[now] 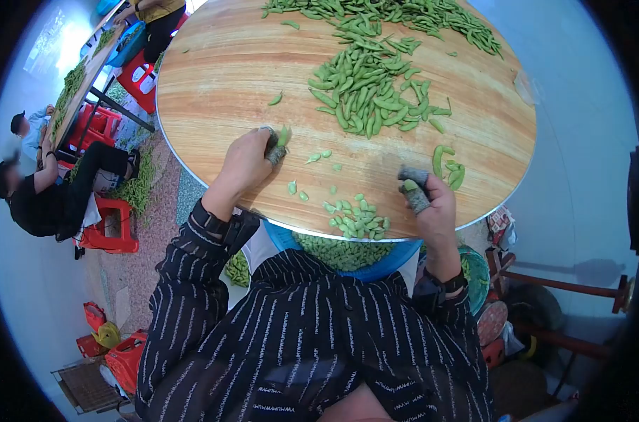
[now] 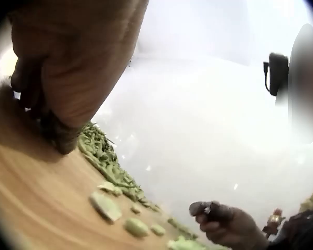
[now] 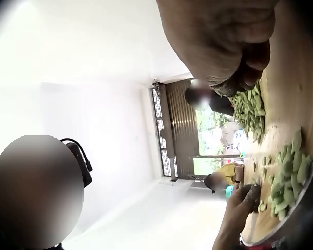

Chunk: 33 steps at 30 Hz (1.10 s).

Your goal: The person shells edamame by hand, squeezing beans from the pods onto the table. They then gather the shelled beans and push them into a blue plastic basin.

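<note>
A round wooden table (image 1: 221,77) carries a big heap of green bean pods (image 1: 369,91). My left hand (image 1: 276,148), with grey finger covers, pinches one green pod (image 1: 283,136) just above the table's left middle. My right hand (image 1: 412,186), also in grey finger covers, pinches a small green pod piece (image 1: 409,185) near the front right edge. Between the hands lies a small heap of shelled beans (image 1: 358,219). The left wrist view shows my curled left hand (image 2: 68,67) over the wood, loose beans (image 2: 107,205) and pods (image 2: 102,153). Shelled beans (image 3: 286,177) also appear in the right wrist view.
A blue basin (image 1: 386,266) of shelled beans sits under the table's front edge against my lap. Two pods (image 1: 450,167) lie right of my right hand. People sit on red stools (image 1: 112,225) at another long table (image 1: 77,88) to the left. Red containers (image 1: 122,355) stand on the floor.
</note>
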Each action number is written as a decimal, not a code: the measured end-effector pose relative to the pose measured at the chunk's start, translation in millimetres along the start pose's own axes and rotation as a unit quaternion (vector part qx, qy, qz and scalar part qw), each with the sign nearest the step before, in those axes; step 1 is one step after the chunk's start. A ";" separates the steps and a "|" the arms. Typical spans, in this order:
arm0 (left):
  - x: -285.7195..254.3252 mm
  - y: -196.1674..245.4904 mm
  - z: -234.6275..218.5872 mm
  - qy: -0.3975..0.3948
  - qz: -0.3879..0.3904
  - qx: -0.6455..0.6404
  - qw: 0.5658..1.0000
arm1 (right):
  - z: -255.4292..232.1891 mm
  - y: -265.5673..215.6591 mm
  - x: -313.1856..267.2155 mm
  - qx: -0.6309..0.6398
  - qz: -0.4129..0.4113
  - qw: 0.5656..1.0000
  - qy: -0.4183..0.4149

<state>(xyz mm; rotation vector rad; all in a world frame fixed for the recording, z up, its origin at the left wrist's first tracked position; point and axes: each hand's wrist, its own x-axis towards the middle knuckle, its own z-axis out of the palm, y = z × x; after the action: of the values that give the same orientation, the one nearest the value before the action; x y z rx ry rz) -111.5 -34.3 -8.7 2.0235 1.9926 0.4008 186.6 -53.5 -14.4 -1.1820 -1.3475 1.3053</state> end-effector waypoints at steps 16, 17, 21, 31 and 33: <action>-44.0 83.3 3.7 0.029 0.231 -0.068 0.970 | 43.0 -22.9 -4.0 0.190 0.088 0.962 -0.176; -44.2 84.4 5.0 0.028 0.231 -0.068 0.970 | 43.0 -22.5 -4.7 0.202 0.104 0.958 -0.175; -45.0 85.2 8.6 0.054 0.250 -0.073 0.964 | 43.9 -16.8 -3.4 0.219 0.100 0.954 -0.176; -47.3 89.0 5.6 0.049 0.257 -0.064 0.963 | 44.5 -14.2 -4.7 0.253 0.108 0.947 -0.165; -46.6 88.9 6.9 0.044 0.259 -0.076 0.962 | 46.6 -14.3 -5.0 0.251 0.099 0.949 -0.163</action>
<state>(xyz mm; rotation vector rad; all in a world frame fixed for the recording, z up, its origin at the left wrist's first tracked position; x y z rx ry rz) -27.4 -82.3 18.6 2.4405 1.3948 0.7350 140.6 -65.2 -2.2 -0.7805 -1.0345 1.9162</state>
